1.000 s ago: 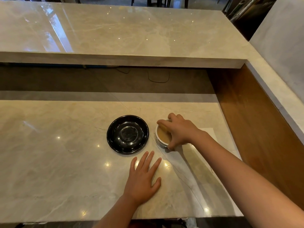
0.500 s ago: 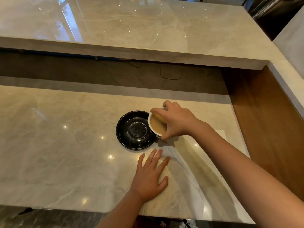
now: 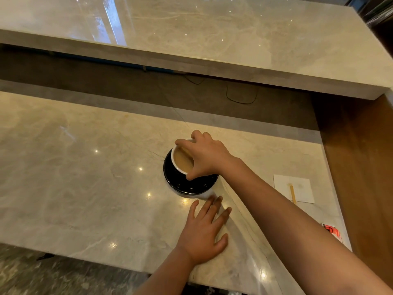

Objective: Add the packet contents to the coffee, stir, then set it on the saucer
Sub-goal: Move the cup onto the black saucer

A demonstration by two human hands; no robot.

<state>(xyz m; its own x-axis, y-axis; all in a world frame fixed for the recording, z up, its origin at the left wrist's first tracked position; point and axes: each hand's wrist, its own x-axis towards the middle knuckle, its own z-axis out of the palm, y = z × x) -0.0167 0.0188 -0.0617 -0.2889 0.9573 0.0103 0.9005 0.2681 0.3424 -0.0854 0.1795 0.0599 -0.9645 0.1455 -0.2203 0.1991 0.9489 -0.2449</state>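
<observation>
A right hand [image 3: 205, 157] grips a white cup [image 3: 180, 159] of milky coffee from above, holding it over a black saucer [image 3: 187, 184] on a marble counter [image 3: 85, 177]. The left hand [image 3: 203, 233] lies flat and empty nearby. The cup looks off-centre; lowered crookedly, it could tip and spill coffee.
</observation>
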